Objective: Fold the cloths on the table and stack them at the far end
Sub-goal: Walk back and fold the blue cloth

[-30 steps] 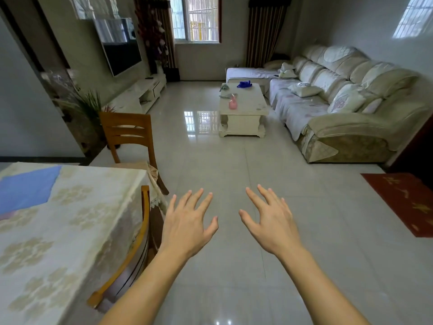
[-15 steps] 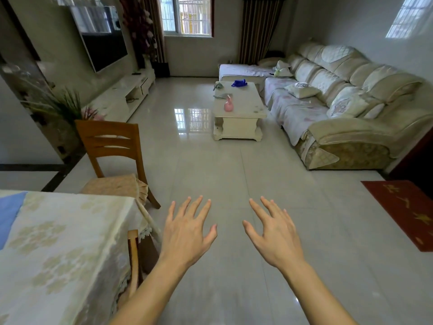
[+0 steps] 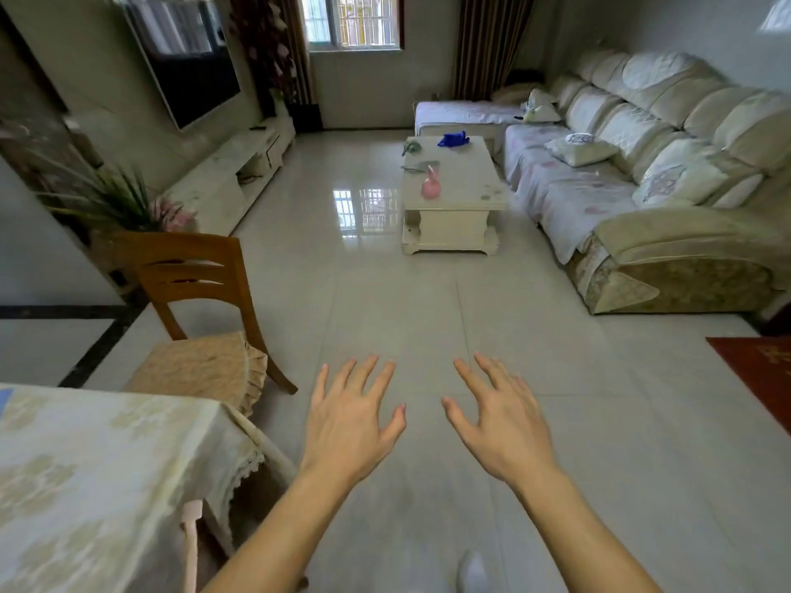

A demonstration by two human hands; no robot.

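Blue cloth (image 3: 5,398) at table (image 3: 107,464) edge — well left of spread, empty left hand (image 3: 349,425); right hand (image 3: 501,425) alike

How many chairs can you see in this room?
2, perhaps more hidden: one chair stands beyond the table; another chair, mostly hidden, is tucked under its near side.

Both forearms are bare, with no sleeves in view. The left hand (image 3: 349,430) and right hand (image 3: 503,428) wear no gloves, rings or watch; the fingers (image 3: 376,374) have short, unpainted nails.
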